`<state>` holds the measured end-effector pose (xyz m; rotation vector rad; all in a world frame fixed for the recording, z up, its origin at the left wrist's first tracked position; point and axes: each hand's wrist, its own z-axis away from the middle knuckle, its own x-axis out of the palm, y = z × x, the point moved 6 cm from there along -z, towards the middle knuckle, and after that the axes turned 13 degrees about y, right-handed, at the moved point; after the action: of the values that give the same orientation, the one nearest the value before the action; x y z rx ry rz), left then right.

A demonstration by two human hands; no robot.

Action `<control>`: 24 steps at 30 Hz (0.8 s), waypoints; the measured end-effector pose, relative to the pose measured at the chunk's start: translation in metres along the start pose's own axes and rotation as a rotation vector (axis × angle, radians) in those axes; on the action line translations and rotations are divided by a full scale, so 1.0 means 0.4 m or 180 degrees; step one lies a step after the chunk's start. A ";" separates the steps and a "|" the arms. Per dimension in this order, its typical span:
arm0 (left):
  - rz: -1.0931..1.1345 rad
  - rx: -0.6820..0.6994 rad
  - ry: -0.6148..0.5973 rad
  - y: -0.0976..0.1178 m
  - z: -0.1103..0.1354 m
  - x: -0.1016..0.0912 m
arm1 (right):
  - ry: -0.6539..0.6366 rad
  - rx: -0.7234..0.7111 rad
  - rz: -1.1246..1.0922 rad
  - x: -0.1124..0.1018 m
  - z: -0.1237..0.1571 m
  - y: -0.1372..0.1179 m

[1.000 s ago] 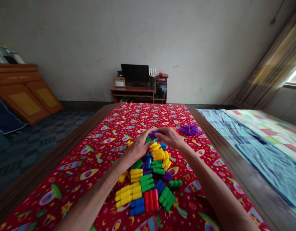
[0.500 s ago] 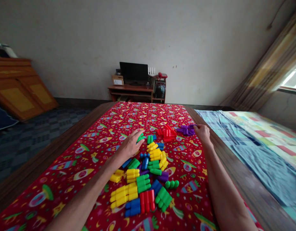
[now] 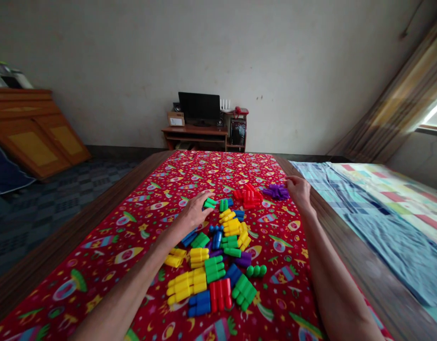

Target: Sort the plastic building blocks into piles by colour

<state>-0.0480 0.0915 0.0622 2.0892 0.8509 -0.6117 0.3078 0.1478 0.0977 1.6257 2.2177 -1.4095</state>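
My left hand [image 3: 197, 210] is over the middle of the cloth, its thumb and fingers closed around a green toy building block [image 3: 210, 203]. Beside it lie another green block [image 3: 224, 205] and a blue one. My right hand [image 3: 299, 190] hovers at the right edge of the cloth with fingers loosely bent and nothing visible in them. Just left of its fingertips is a pile of purple blocks [image 3: 277, 192]. A pile of red blocks [image 3: 248, 196] sits between the hands. Nearer to me spread mixed blocks, among them yellow blocks [image 3: 187, 284] and a red block [image 3: 220, 294].
A red patterned cloth [image 3: 126, 255] covers the wooden table [image 3: 108, 227]. Against the far wall stands a desk with a monitor [image 3: 199, 109]. To the right is a bed with a checked cover [image 3: 392, 199]; at the left, a wooden cabinet [image 3: 37, 132].
My right hand has risen slightly off the purple pile, leaving the purple blocks there. My left hand stays at the green block, which shows more clearly now. The view has shifted a little.
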 end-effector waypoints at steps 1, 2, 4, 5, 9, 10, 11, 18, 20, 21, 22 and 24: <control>0.0030 -0.0050 -0.0057 -0.004 0.000 0.001 | -0.0096 -0.0069 -0.0124 0.005 0.006 -0.030; 0.0043 -0.0089 -0.0131 -0.008 0.000 0.002 | -0.0223 -0.0142 -0.0274 0.012 0.016 -0.065; 0.0001 -0.0106 -0.0265 -0.016 0.000 0.002 | -0.0629 -0.0397 -0.0614 0.034 0.056 -0.150; -0.0058 -0.0081 -0.0272 -0.020 -0.001 -0.001 | -0.0945 -0.0602 -0.0762 0.048 0.087 -0.196; -0.0386 0.0104 0.0020 -0.042 -0.011 -0.034 | -0.2463 -0.1753 -0.0653 0.094 0.266 -0.332; -0.0451 0.0131 0.0078 -0.051 -0.013 -0.042 | -0.2697 -0.1969 -0.0477 0.098 0.305 -0.344; -0.0495 0.0128 0.0101 -0.061 -0.012 -0.049 | -0.2860 -0.2127 -0.0316 0.099 0.336 -0.350; -0.0144 -0.0296 -0.0889 -0.078 0.042 -0.036 | -0.3381 -0.2465 -0.0223 0.086 0.409 -0.370; -0.0163 -0.0165 -0.1131 -0.031 0.053 -0.037 | -0.3272 -0.2460 -0.0498 0.078 0.402 -0.388; -0.0264 -0.0084 -0.1074 0.001 0.054 -0.045 | -0.3202 -0.2444 -0.0648 0.073 0.396 -0.396; -0.0399 0.0010 -0.0922 0.039 0.054 -0.056 | -0.3130 -0.2416 -0.0781 0.068 0.387 -0.402; -0.0652 0.0269 -0.0600 0.131 0.065 -0.074 | -0.2973 -0.2348 -0.0935 0.059 0.366 -0.407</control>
<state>-0.0323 0.0351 0.0919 1.9947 0.9502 -0.9530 0.1059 0.0603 0.1022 0.3021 1.9885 -0.8852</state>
